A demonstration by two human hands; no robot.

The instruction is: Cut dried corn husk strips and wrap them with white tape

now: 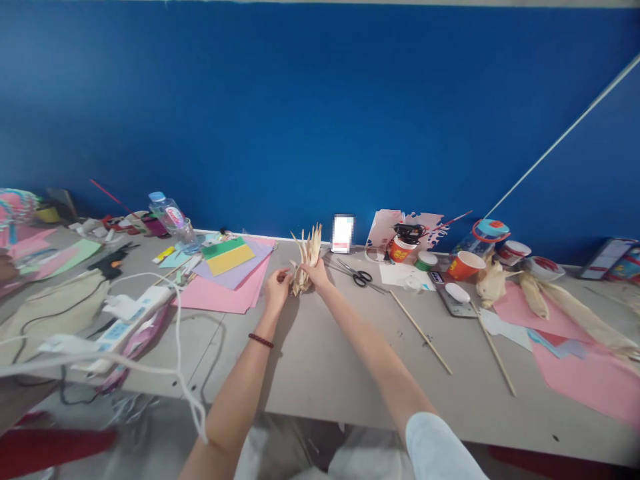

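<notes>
Straw-coloured and papery, the bundle (309, 248) of dry husk stands roughly upright above the table (325, 360), straight ahead of the person, between the two hands and just left of the phone (343, 233). Its thin strips fan into loose, pointed tips at the top; the lower part appears gathered. The right hand (315, 274) grasps it low on its right side, thumb across the front, the other fingers mostly hidden. The left hand (278, 288) is at the lower left edge, thumb and fingertips drawn close together; whether they pinch a strip, something finer or nothing, I cannot tell. Nor can I tell whether the bundle's foot touches the table.

By its look, it should weigh almost nothing, so where it is held matters more than how strongly. Dry husk is likely springy but brittle: it may bend a little, then crease or split along the grain. The tips seem the most fragile part, thin and unsupported, and a poor place to hold. The gathered lower part looks best, since many layers back one another up there. The surface is probably smooth, so single strips could slide out of a slack hold, while a hard squeeze could crush them. A light, even grasp around the whole gather, with the other hand steadying stray strips from the opposite side, seems safest.
</notes>
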